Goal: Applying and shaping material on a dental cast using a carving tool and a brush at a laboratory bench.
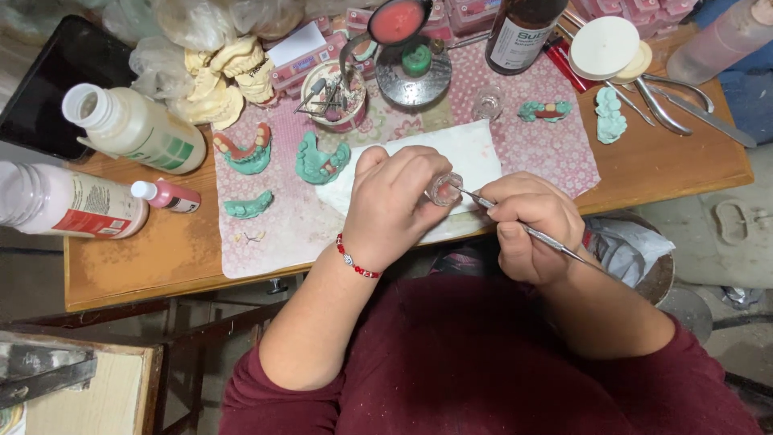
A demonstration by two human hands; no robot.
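Wooden workbench, seen from above through the head camera I am watching, with a pink patterned cloth (555, 153) spread over its middle. Nearest me, the left hand (390, 205) curls around a small clear glass cup (445, 188), fingers pinching it just above a white towel (475, 149). The right hand (531, 225) grips a thin metal spatula (523, 227) like a pen, its tip resting inside the cup. I judge that the mixing goes best with the cup held steady and tilted toward the tool, with small strokes so nothing spills on the towel. Left of the hands, green dental moulds (322, 161) lie on the cloth, some with pink and white teeth. Farther left stand a small pink bottle (169, 195) and two larger white bottles (133, 129). Beyond the towel sit a bowl of tools (334, 98), a brown bottle (523, 32) and a heap of pale plaster casts (221, 76). At far right lie pliers (668, 101) and a white disc (604, 47).
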